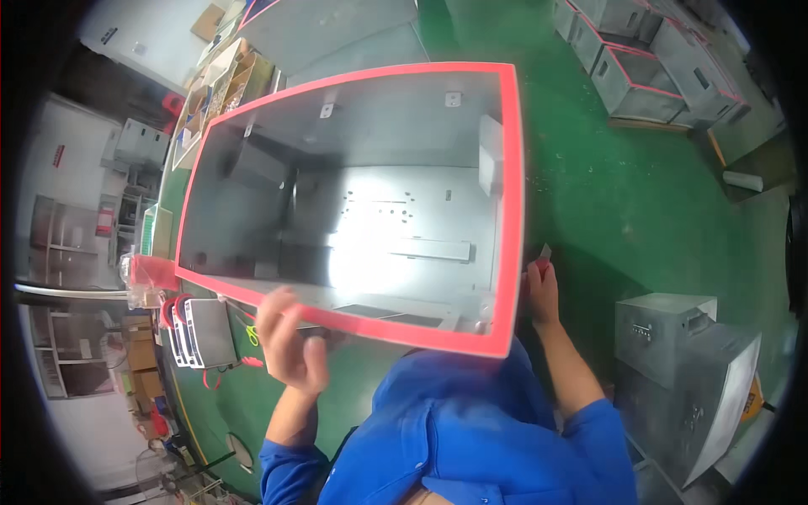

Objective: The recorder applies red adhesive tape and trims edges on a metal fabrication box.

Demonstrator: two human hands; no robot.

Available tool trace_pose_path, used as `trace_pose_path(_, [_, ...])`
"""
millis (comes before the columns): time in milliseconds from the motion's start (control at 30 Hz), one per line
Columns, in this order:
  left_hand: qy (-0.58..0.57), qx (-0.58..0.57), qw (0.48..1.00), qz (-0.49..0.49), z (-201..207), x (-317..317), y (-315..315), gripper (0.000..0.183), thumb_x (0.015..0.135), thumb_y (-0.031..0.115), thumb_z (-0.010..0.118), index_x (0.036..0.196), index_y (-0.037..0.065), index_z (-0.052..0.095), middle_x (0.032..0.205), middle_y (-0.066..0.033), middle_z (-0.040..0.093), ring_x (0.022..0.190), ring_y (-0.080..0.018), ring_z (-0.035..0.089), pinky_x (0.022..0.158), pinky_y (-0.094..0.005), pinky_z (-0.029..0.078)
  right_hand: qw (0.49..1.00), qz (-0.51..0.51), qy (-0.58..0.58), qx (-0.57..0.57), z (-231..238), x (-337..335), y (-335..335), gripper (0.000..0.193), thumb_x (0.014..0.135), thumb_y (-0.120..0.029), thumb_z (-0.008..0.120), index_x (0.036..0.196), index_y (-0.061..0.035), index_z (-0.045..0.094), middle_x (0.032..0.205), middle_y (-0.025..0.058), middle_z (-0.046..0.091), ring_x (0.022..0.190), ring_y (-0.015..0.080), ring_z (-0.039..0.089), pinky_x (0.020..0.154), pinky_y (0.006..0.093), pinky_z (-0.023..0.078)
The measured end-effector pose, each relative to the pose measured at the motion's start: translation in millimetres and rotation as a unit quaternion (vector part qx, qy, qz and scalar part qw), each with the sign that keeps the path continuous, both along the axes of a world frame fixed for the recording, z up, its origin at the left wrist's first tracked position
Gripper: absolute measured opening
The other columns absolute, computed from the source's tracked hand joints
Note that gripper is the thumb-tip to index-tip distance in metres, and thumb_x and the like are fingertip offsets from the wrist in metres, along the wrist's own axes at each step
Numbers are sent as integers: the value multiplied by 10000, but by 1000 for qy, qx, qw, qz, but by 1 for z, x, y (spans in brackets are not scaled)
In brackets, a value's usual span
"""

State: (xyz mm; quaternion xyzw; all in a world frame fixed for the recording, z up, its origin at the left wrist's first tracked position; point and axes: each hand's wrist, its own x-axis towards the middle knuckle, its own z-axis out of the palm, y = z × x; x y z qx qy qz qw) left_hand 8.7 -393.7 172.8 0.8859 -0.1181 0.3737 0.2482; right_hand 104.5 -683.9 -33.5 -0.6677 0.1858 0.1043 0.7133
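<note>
In front of me lies a large grey metal cabinet (396, 151), its open side facing up and its rim edged all round with a pinkish-red strip (404, 330). My left hand (293, 343) is at the near edge of that rim, fingertips by the strip and thumb held apart; it is a little blurred and nothing shows in it. Beside the cabinet's right side, lower down, my right hand (541, 295) is closed round a red-handled utility knife (543, 259) with its blade pointing away from me. Inside the cabinet are a rail (429, 250) and several small holes.
Parts bins (240, 80) line the bench at the back left. White-and-blue cases (202, 332) stand left of my left hand. Grey metal boxes (665, 337) are on the green floor (581, 202) at right; more red-edged cabinets (644, 71) stand at the far right.
</note>
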Motion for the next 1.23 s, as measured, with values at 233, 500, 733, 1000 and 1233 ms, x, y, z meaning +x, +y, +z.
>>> trace_pose_path(233, [-23,-169,967,190,-35,-54,130,493,846,68,480,1294,-45,307,1334,-168,315,1252,-266,301,1042,-418,223,964,-230,-129,15,9,-72,70,344,925,-200,398,1200,6,418,1130,95,479,1060,183,457,908,308,368])
trace_pose_path(500, [126,-349,920,124,-83,-60,165,780,798,135,554,1378,-33,60,1441,-194,95,1332,-288,148,1072,-403,127,901,-211,-213,-313,-14,-62,85,413,898,-269,421,1219,-11,402,1204,110,436,1083,226,444,912,348,397])
trace_pose_path(733, [250,-433,860,102,-136,-48,157,722,753,140,651,1290,-42,204,1224,-172,352,1172,-265,339,992,-358,258,934,-312,-138,-109,-14,-2,98,368,896,-250,427,1174,-9,430,1131,99,475,1015,224,472,876,349,409])
trace_pose_path(1000, [222,-395,891,34,-121,77,200,1025,755,258,678,1369,4,-103,1439,-201,-89,1339,-295,22,1064,-429,112,944,-290,-147,63,-22,161,135,320,893,-228,433,1122,-7,462,1046,87,519,937,222,504,836,349,422])
trace_pose_path(1233, [280,-261,923,36,-115,235,318,974,763,381,656,1405,123,-30,1432,-206,-133,1322,-355,-125,1070,-421,37,959,-131,-206,140,5,379,215,563,880,-364,476,1274,20,351,1260,122,424,1114,224,430,1006,404,278])
